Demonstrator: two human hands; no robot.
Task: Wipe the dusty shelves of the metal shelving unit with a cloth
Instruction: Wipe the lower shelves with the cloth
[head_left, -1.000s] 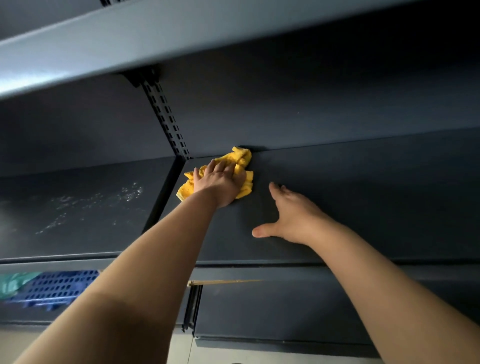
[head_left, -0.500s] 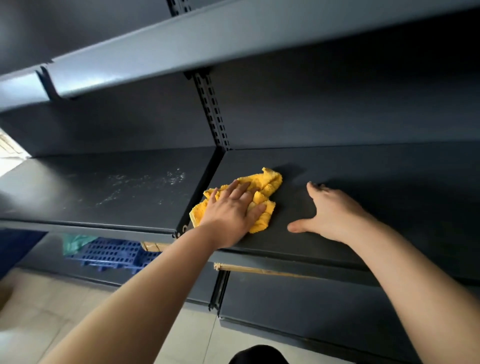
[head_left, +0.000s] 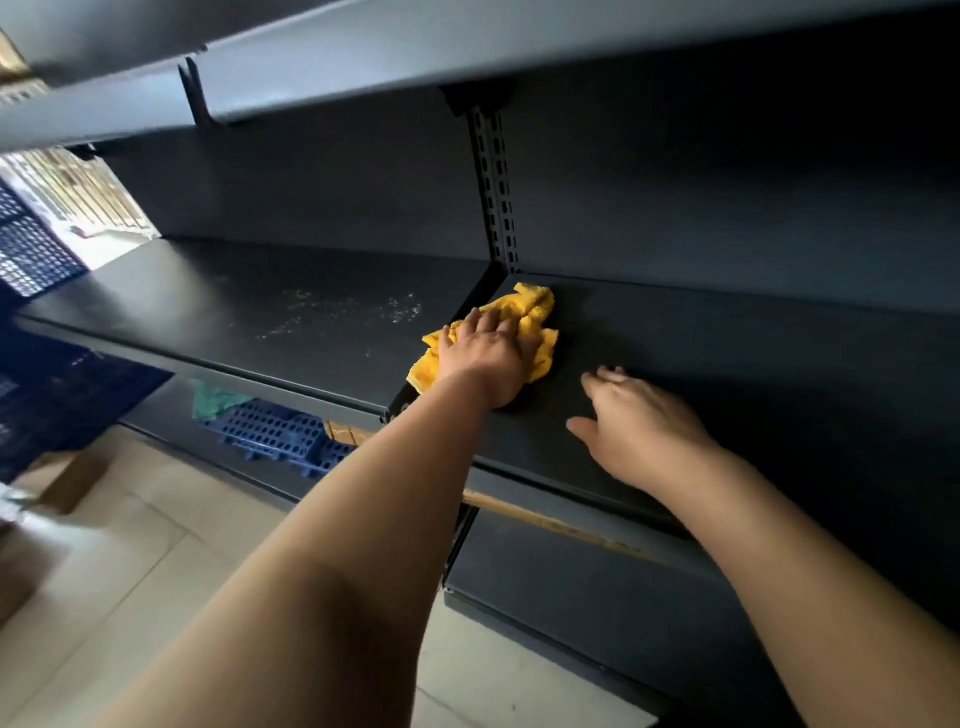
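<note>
A crumpled yellow cloth (head_left: 537, 317) lies on the dark metal shelf (head_left: 727, 353), at its left end beside the slotted upright (head_left: 497, 192). My left hand (head_left: 485, 353) presses flat on the cloth, palm down, covering its middle. My right hand (head_left: 636, 426) rests flat on the same shelf to the right of the cloth, fingers spread, holding nothing. The neighbouring shelf on the left (head_left: 208, 312) carries pale dust streaks (head_left: 358, 312).
Another metal shelf (head_left: 467, 47) overhangs close above. Below sit a lower shelf (head_left: 597, 587), a blue perforated plastic crate (head_left: 280, 434) and a green cloth (head_left: 215, 402). Pale floor tiles (head_left: 130, 545) lie under the unit, with a cardboard box (head_left: 62, 483) at the left.
My left hand has slid the cloth from the back of the shelf towards the front and again back towards the upright. The view has swung left and down, while my right hand stays planted.
</note>
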